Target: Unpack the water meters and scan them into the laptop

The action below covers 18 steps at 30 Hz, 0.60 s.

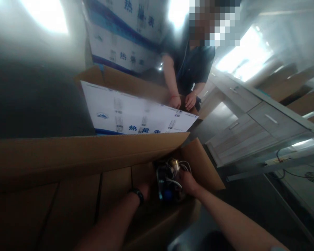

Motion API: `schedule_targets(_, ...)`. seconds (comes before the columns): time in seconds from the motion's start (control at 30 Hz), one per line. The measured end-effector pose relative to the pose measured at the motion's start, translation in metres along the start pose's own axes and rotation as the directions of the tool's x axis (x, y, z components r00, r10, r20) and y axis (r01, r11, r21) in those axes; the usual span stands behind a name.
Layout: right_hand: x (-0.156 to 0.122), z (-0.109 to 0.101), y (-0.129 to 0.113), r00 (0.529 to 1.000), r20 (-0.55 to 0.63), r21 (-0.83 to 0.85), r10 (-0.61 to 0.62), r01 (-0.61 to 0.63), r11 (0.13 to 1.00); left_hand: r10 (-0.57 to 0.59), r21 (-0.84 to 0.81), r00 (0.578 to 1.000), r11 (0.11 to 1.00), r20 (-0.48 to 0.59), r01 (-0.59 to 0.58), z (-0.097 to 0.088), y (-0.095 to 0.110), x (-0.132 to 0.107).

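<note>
Heat meter [170, 179], white leads | inside cardboard carton [201, 164], by flap corner | my right hand [188, 183] closed on meter | my left hand [145, 186] beside it, state: cannot tell

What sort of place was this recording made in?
Probably a packing or stock area in an office or workshop: an open cardboard carton, white cartons printed 热量表, and a wood-fronted desk with drawers alongside.

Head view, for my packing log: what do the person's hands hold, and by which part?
The right hand holds the wired assembly near its white wires; the left hand is too hidden to tell.
</note>
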State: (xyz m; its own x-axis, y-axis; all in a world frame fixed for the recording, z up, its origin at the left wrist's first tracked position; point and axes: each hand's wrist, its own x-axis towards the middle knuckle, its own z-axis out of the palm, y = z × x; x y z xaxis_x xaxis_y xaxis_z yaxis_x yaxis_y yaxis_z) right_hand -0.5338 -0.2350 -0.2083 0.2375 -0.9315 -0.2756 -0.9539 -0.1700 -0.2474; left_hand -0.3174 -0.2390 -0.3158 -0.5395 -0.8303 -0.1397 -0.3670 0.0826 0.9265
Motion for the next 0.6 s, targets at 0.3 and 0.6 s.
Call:
schedule_targets(0.3, -0.044, 0.010, -0.009, 0.927, -0.363, 0.453, -0.092, 0.262, 0.852, 0.152, -0.488, 0.984, 0.869, 0.099, -0.085, -0.035, 0.044, -0.030)
schedule_targets(0.6, -0.050, -0.009, -0.030, 0.943, -0.331, 0.656, -0.006, 0.235, 0.717, 0.086, -0.648, 0.996, 0.758, -0.015, -0.075, -0.044, 0.088, -0.055)
